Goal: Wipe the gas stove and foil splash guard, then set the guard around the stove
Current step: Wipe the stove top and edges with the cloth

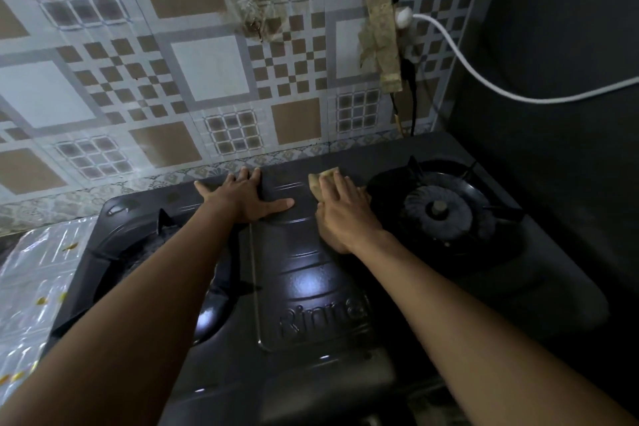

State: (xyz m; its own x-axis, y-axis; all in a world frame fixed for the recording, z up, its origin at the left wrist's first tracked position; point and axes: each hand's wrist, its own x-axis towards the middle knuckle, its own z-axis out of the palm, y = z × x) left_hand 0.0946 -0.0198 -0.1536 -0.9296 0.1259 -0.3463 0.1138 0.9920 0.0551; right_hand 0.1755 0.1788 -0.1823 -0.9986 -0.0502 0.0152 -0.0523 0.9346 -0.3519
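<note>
we press a cloth [323, 183] flat under our right hand [345, 214], wiping the stove [311, 280], left hand [245, 197] spread bracing; burner [437, 209] area next.

Two hands [242, 197], one stove [311, 287], two burners [437, 211], one cloth [323, 180], one foil guard [31, 280].

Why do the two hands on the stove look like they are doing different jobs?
The left hand lies flat and empty, fingers spread, near the back edge of the stove. The right hand presses down on a yellowish cloth, beside the right burner. The left hand seems to steady; the right hand seems to wipe. Both rest on the stove's dark top.
</note>
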